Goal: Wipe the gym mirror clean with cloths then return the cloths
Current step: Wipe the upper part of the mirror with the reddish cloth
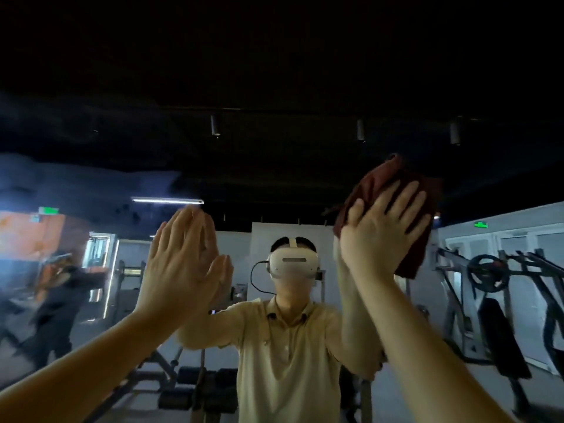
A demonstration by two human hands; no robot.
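Here, gym mirror (274, 71) fills view. Dark red cloth (377, 178) upper right on glass, pressed under right hand (381, 239), fingers straight and spread. Left hand (178, 267) flat on glass, fingers straight, holding nothing, well left of cloth.

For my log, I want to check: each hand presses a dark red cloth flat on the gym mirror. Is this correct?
Not quite. Only the right hand presses a dark red cloth flat on the gym mirror; the left hand lies flat on the glass with no cloth, as the head view shows.
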